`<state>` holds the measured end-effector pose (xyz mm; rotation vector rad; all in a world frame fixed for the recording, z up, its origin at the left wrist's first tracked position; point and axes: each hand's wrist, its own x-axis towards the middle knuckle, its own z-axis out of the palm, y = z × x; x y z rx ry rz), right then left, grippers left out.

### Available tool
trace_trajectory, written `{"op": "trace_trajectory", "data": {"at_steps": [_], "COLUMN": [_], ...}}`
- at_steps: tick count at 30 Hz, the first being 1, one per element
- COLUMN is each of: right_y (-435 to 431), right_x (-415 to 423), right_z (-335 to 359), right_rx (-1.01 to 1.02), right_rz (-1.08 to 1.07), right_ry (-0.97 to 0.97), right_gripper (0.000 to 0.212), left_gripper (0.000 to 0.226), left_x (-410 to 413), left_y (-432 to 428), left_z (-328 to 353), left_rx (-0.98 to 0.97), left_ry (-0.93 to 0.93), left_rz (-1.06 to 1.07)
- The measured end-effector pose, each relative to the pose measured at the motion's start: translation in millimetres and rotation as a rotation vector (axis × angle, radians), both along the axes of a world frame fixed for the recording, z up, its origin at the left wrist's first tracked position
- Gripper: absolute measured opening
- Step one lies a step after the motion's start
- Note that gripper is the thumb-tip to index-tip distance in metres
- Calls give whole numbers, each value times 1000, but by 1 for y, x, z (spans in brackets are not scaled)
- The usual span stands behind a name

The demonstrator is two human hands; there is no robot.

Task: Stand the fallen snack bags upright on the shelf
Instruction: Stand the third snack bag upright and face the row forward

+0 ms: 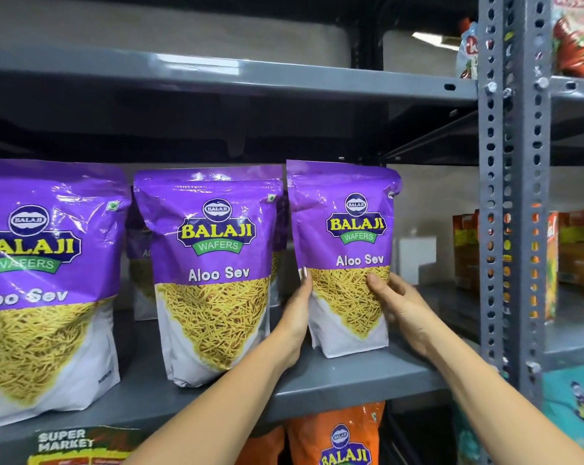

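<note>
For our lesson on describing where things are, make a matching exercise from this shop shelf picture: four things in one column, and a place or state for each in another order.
Things
1. right-hand purple bag
2. middle purple bag
3. orange bag
4. orange boxes

Places or states
A. on the shelf below, only its top showing
B. standing alone, no hand on it
C. far right, behind the grey post
D. held upright between the left hand and right hand

Pairs: 1-D, 2-B, 3-A, 4-C
</note>
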<state>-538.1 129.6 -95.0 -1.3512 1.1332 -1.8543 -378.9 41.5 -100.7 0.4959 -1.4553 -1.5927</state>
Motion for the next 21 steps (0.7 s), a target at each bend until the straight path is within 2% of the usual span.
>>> {"op": "trace_trajectory", "data": {"at_steps": [3,7,8,12,14,16,17,19,20,21], "right_y": [6,16,18,25,27,33,38,49,54,54], "right_x": [3,8,9,14,20,29,35,50,63,82], "right_z": [-5,-10,-10,-11,-11,-11,-11,-12,-13,-13], "right_rx": [-18,-43,-46,-53,-58,-103,-174,-467,-619,-747], "right_rz": [-27,-38,-37,-68,-149,-349,-512,-848,-946,-938], "right_ry": [7,8,7,12,17,72,150,430,570,671], "right_gripper": [87,85,84,87,107,125,121,86,65,48], "left_gripper": [40,98,103,98,91,78,73,56,45,37], "left_x": [3,7,8,12,19,30,39,67,83,101], "left_y": [1,1,2,10,25,48,63,95,105,110], "left_z": [-4,-10,-11,-8,-5,-7,-11,-16,-17,-15], "left_rx": [-1,-5,-11,-39,-141,-316,-424,-664,-786,-901], "left_ry": [-27,-22,-30,-101,-182,-236,-198,-57,10,53], "left_rz": [-11,-7,-3,40,166,378,447,551,639,765]}}
